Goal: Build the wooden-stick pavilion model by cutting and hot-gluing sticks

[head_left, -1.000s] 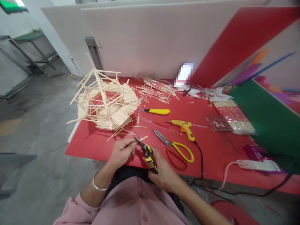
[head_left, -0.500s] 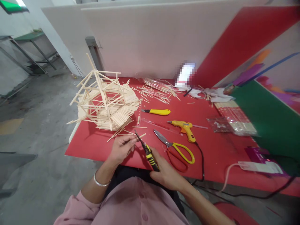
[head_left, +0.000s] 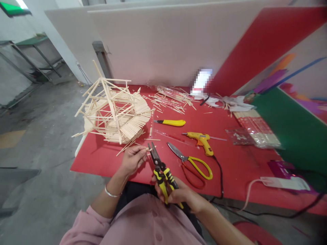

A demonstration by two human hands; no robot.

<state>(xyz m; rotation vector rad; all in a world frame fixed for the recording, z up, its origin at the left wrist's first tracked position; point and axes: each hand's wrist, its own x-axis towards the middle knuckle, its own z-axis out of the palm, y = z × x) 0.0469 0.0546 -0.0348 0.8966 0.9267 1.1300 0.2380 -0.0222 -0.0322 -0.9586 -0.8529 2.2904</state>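
My left hand [head_left: 133,159] is closed, pinching a thin wooden stick [head_left: 151,149] between thumb and fingertips. In my right hand [head_left: 176,192] are yellow-and-black pliers-like cutters [head_left: 161,168], gripped by the handles with the blades apart. The blade tips are around or right beside the stick; I cannot tell whether they touch it. Left of and beyond my hands stands a pavilion-like model [head_left: 116,112] built of wooden sticks. Scissors [head_left: 190,163] with one yellow and one red handle lie right of the cutters.
On the red tabletop [head_left: 102,160] lie a yellow utility knife [head_left: 173,122], a yellow glue gun [head_left: 201,139] with a black cord, and loose sticks [head_left: 176,100]. A lit phone [head_left: 201,81] leans at the back. Packed sticks [head_left: 258,127] and a white power strip [head_left: 284,183] are on the right.
The cutters have turned flatter to my view, and their handles and blades have spread apart. My right hand has shifted with them; the left hand stays nearly in place.
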